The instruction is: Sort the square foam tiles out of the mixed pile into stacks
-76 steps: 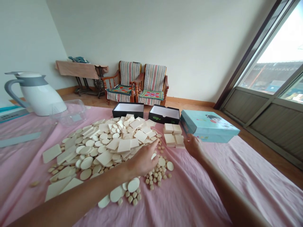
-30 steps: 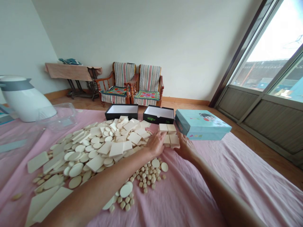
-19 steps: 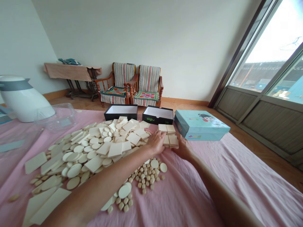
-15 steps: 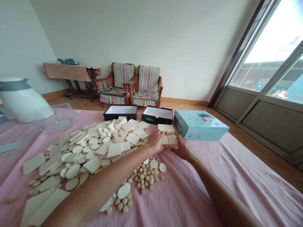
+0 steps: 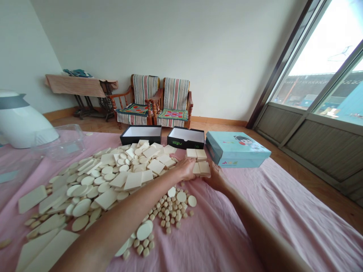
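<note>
Stacks of pale wooden squares [image 5: 202,169] stand side by side on the pink cloth, between my two hands. My left hand [image 5: 187,169] presses against their left side, its fingers partly hidden. From the right, my right hand [image 5: 214,177] is wrapped against the same stacks; some of its fingers are also out of sight behind them. More stacked wooden squares [image 5: 196,153] sit just beyond. Left of my hands lies a big heap of loose wooden squares and discs [image 5: 109,176]. Small wooden cubes [image 5: 170,209] and a few discs are scattered nearer to me.
Two open black boxes [image 5: 185,144] [image 5: 141,140] stand behind the heap. A light-blue box [image 5: 241,151] is just right of the stacks. At the left are a clear plastic tray [image 5: 61,141] and a white jug [image 5: 24,124]. Chairs stand past the table.
The whole view has shifted slightly, so things appear a little further left. Both hands stay on the stacked squares, with the left fingers slightly resettled along their side.
</note>
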Action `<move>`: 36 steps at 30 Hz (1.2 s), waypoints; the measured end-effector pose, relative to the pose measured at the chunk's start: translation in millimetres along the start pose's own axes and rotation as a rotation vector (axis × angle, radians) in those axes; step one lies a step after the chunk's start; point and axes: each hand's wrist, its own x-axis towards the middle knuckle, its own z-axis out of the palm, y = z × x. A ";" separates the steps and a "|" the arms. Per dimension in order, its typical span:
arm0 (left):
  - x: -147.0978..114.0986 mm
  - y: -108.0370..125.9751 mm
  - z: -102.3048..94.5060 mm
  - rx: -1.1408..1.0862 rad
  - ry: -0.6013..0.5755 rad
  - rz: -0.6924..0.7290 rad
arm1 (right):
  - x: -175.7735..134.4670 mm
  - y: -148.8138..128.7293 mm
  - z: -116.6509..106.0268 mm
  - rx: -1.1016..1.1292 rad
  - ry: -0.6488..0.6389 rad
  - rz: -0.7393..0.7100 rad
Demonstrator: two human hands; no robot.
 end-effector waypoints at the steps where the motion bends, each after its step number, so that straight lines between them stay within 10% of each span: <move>1: 1.0 -1.7 0.4 -0.001 -0.002 0.003 | -0.2 0.3 0.4 0.008 0.002 -0.006; 36: -0.4 -12.8 -5.4 -0.083 -0.135 -0.017 | -3.6 5.3 21.4 0.099 0.168 -0.110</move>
